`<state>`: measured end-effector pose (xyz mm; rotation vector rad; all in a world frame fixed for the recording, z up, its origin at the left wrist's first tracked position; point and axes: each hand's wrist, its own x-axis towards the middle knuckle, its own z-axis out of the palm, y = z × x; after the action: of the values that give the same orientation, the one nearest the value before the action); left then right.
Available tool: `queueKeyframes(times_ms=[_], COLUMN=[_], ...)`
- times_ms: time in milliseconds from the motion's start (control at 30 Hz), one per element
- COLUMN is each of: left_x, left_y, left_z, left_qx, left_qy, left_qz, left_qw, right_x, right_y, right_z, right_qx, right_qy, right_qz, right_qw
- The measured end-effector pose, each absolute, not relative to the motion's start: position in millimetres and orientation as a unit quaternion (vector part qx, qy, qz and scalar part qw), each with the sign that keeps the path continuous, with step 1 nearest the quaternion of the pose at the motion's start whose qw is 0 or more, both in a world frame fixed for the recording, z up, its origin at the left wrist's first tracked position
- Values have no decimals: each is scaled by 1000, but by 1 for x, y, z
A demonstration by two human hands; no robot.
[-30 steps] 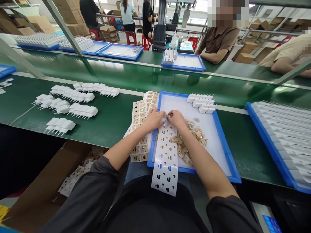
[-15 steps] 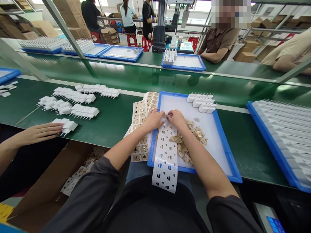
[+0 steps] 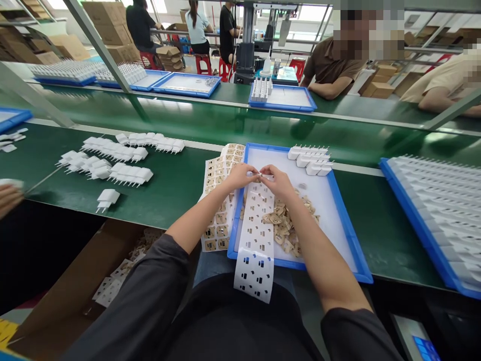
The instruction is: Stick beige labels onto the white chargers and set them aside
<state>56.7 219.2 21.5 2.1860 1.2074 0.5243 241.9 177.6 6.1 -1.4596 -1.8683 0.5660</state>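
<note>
A long white perforated strip (image 3: 257,220) runs over the near rim of the blue-edged tray (image 3: 347,225) and hangs toward my lap. Just above the strip's far end, my left hand (image 3: 242,176) and my right hand (image 3: 278,181) meet with fingertips pinched. Between them is a small pale piece (image 3: 260,174), too small to tell its kind. Loose tan cut-out pieces (image 3: 287,228) lie heaped in the tray, partly behind my right forearm. Left of the tray, partly behind my left forearm, are sheets of tan stickers (image 3: 214,178).
White plug adapters (image 3: 310,159) stand in rows at the tray's back; more plug adapters (image 3: 130,173) lie left on the green bench. A co-worker's hand (image 3: 9,198) is at far left, above a cardboard box (image 3: 56,306). A full tray of plugs (image 3: 439,215) sits right.
My fingertips have risen slightly off the strip and come together. The co-worker's hand at left has drawn away with a white plug, leaving one on the bench edge.
</note>
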Motion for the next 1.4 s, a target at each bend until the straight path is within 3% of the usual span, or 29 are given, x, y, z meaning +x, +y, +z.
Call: queueKeyframes(times_ms=[367, 933, 1400], left_x=[50, 47, 43], left_y=[215, 216, 227], left_z=[17, 13, 20], left_qx=[750, 702, 676], left_qy=[407, 437, 499], left_qz=[270, 275, 238], left_qw=[446, 490, 488], right_x=[247, 227, 225], right_y=[172, 164, 163], right_z=[18, 12, 10], right_qx=[-556, -574, -573], right_qy=[-724, -766, -770], right_qz=[161, 25, 11], right_qw=[375, 289, 282])
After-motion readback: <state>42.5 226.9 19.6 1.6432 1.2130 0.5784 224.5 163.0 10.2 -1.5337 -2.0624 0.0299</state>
